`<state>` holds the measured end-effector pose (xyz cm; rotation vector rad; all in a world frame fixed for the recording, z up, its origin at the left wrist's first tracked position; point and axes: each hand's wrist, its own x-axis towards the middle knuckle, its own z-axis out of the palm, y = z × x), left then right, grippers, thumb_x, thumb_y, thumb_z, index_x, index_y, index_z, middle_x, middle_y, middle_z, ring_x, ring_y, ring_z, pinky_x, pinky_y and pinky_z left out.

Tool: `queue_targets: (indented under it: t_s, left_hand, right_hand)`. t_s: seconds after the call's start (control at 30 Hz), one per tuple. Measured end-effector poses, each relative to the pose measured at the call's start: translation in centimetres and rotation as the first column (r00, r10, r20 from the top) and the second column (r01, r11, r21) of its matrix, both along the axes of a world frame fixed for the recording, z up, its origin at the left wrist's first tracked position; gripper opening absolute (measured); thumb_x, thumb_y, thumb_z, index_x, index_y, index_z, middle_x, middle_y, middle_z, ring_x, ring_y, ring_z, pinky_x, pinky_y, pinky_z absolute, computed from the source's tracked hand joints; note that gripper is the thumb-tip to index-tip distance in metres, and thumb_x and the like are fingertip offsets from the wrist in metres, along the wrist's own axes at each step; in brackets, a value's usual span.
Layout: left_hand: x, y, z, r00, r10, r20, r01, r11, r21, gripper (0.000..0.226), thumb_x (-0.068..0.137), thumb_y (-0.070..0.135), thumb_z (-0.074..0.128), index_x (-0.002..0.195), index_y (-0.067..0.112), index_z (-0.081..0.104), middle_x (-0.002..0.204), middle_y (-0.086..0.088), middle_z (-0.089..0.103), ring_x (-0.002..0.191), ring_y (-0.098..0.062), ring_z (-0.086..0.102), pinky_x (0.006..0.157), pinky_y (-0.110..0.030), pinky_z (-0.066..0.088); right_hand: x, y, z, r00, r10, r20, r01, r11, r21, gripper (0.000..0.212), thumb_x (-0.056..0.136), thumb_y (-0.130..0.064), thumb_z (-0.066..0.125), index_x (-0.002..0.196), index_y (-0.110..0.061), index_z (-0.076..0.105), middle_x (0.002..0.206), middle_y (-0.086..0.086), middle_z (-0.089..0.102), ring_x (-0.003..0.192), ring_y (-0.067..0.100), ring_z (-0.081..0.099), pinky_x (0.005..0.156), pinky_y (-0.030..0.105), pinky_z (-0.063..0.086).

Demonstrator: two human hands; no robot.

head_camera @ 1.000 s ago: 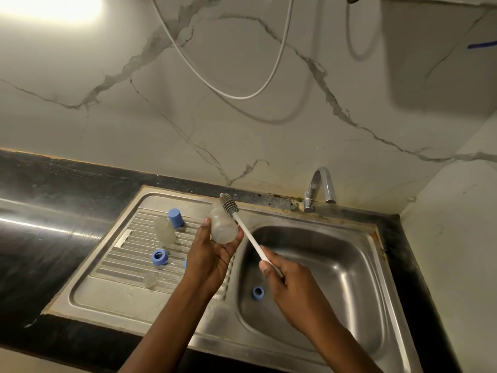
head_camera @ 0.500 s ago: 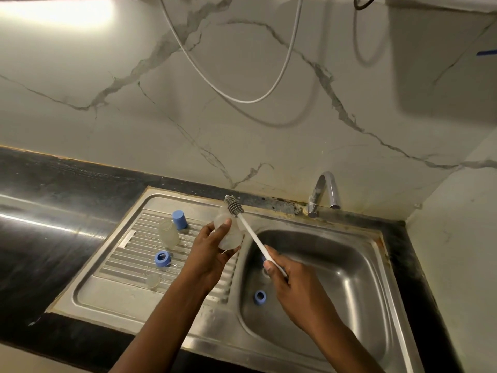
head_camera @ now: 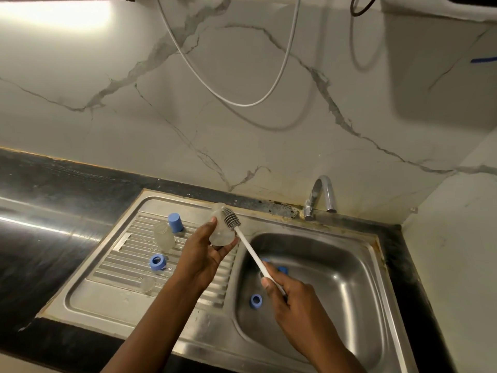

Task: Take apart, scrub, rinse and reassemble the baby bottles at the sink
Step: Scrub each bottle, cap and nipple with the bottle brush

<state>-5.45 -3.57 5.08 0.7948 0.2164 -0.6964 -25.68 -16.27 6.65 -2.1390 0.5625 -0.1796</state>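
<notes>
My left hand holds a clear baby bottle body over the edge between drainboard and basin. My right hand grips the white handle of a bottle brush; its grey bristle head rests against the outside of the bottle near the top. On the drainboard lie a second clear bottle, a blue cap, a blue collar ring and a clear nipple. In the basin sit a blue ring and another blue part, partly hidden behind the brush handle.
The steel sink sits in a black counter. A chrome tap stands at the basin's back edge; no water shows. A white cable hangs on the marble wall. A side wall closes in on the right.
The brush head has slid from beside the bottle's far end onto its side. Both hands have stayed over the sink's dividing edge; the view has shifted slightly.
</notes>
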Motion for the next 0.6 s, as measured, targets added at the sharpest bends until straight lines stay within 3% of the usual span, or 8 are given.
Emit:
queue_targets:
  t_s: [0.07,0.13,0.23,0.5,0.6]
  left_hand:
    - [-0.8,-0.4,-0.1,1.0,-0.021,0.006,0.021,1.0,-0.017,0.054,0.09,0.024,0.075,0.138,0.004,0.06,0.13,-0.024,0.071,0.115,-0.042,0.072,0.084,-0.051,0.065]
    - [-1.1,-0.6,0.0,1.0,-0.03,0.005,0.031,0.999,-0.041,0.057,0.089,0.024,0.075,0.14,0.004,0.059,0.133,-0.024,0.07,0.118,-0.043,0.071,0.086,-0.052,0.065]
    - [-1.6,-0.8,0.3,0.998,-0.067,0.016,0.068,0.997,-0.043,0.055,0.092,0.023,0.072,0.141,0.004,0.058,0.135,-0.026,0.068,0.12,-0.046,0.069,0.086,-0.053,0.065]
    - [-1.5,-0.8,1.5,1.0,0.014,0.003,-0.014,0.999,-0.028,0.058,0.087,0.024,0.072,0.139,0.005,0.057,0.135,-0.027,0.067,0.117,-0.045,0.071,0.087,-0.054,0.064]
    - [-0.4,-0.1,1.8,0.998,0.058,-0.035,-0.06,0.996,-0.06,0.038,0.099,0.022,0.064,0.132,0.005,0.058,0.136,-0.028,0.065,0.115,-0.043,0.071,0.085,-0.052,0.065]
  right_hand:
    - [0.5,-0.2,0.1,1.0,-0.013,0.0,0.013,1.0,-0.005,0.042,0.107,-0.052,0.048,0.149,-0.048,0.055,0.083,-0.015,0.07,0.075,-0.005,0.065,0.064,0.013,0.049]
    - [1.0,-0.3,0.2,1.0,-0.014,0.004,0.014,1.0,-0.028,0.043,0.107,-0.053,0.047,0.15,-0.049,0.053,0.099,-0.016,0.072,0.086,-0.003,0.067,0.071,0.011,0.052]
    - [2.1,-0.5,0.3,0.999,-0.02,0.028,0.022,0.999,-0.042,0.045,0.107,-0.051,0.048,0.152,-0.047,0.051,0.107,-0.019,0.072,0.096,-0.011,0.065,0.072,0.005,0.049]
    - [2.7,-0.8,0.9,0.998,0.033,0.052,-0.031,0.999,-0.036,0.048,0.106,-0.055,0.045,0.154,-0.045,0.049,0.087,-0.023,0.068,0.092,-0.01,0.065,0.068,0.009,0.051]
    - [1.6,-0.7,0.5,0.999,0.035,0.035,-0.035,0.999,-0.004,0.044,0.106,-0.056,0.047,0.15,-0.05,0.052,0.079,-0.033,0.065,0.085,-0.015,0.063,0.066,0.007,0.048]
